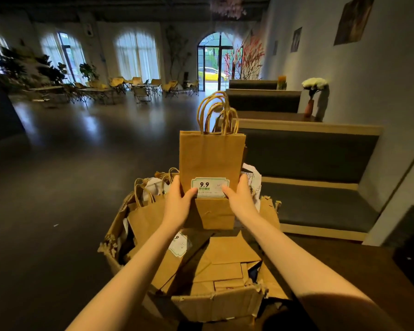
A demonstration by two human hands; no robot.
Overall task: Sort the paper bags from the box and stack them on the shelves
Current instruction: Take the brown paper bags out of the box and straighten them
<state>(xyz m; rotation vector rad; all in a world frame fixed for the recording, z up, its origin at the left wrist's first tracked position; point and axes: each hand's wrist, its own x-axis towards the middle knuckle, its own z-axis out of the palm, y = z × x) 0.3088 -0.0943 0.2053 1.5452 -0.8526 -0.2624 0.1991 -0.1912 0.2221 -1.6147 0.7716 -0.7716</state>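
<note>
Both hands are gripping a flat bundle of brown paper bags (210, 158), holding it upright above the torn cardboard box (215, 304). The left hand (178, 201) is clasping its left edge; the right hand (240, 199) is clasping its right edge. More bags are lying inside the box.

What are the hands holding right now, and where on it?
Both hands grip a flat bundle of paper bags upright above the box: left hand and right hand pinch its lower side edges, thumbs on the label.
</note>
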